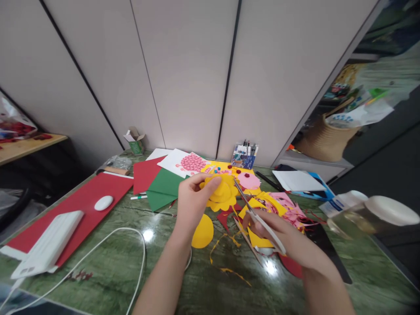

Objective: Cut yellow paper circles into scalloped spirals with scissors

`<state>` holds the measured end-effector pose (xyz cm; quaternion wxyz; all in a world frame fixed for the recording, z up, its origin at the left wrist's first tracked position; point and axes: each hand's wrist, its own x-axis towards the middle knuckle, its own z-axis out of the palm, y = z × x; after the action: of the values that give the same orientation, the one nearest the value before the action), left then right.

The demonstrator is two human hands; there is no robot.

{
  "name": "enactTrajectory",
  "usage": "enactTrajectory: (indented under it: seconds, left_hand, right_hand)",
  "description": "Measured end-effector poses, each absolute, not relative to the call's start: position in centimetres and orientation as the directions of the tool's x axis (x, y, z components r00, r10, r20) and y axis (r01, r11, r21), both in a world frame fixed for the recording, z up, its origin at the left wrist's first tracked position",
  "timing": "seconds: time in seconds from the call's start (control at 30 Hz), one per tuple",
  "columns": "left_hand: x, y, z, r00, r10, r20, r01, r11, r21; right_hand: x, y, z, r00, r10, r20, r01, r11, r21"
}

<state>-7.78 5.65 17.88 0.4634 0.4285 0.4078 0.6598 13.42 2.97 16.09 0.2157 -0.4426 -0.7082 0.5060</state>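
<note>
My left hand pinches a yellow scalloped paper shape and holds it up over the green marble table. My right hand grips white-handled scissors, whose blades point up and left at the edge of that yellow shape. A yellow paper circle lies under my left wrist. Thin yellow paper trimmings lie on the table between my forearms. Yellow, pink and red paper scraps are piled beyond my right hand.
Red and green paper sheets lie at the back left, with a white sheet with pink dots. A white keyboard, a mouse and a white cable sit left. A marker pack stands by the wall. Jars stand right.
</note>
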Motion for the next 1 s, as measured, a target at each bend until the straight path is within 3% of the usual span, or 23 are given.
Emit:
enactTrajectory:
  seconds: [0.2,0.43,0.63,0.9,1.0]
  left_hand:
    - [-8.7,5.3,18.3,-0.044,0.987,0.152,-0.188,-0.157,0.97]
    - [-9.0,5.2,18.7,-0.022,0.988,0.154,-0.128,-0.156,0.979]
    - [-8.7,5.3,18.9,-0.058,0.952,0.299,-0.137,-0.304,0.943]
    - [-8.6,4.1,19.7,-0.1,0.885,0.455,0.159,-0.437,0.885]
    - [-8.7,3.8,19.9,-0.065,0.906,0.419,0.168,-0.404,0.899]
  right_hand:
    - [13.5,2.7,16.5,-0.519,0.849,-0.098,0.433,0.162,-0.886]
    - [13.5,2.5,16.8,-0.521,0.841,-0.147,0.44,0.117,-0.891]
    - [13.1,2.6,16.6,-0.525,0.847,-0.087,0.358,0.126,-0.925]
    - [12.4,2.3,16.6,-0.461,0.888,0.007,0.378,0.204,-0.903]
    - [12.2,2.0,16.6,-0.45,0.892,0.038,0.398,0.239,-0.886]
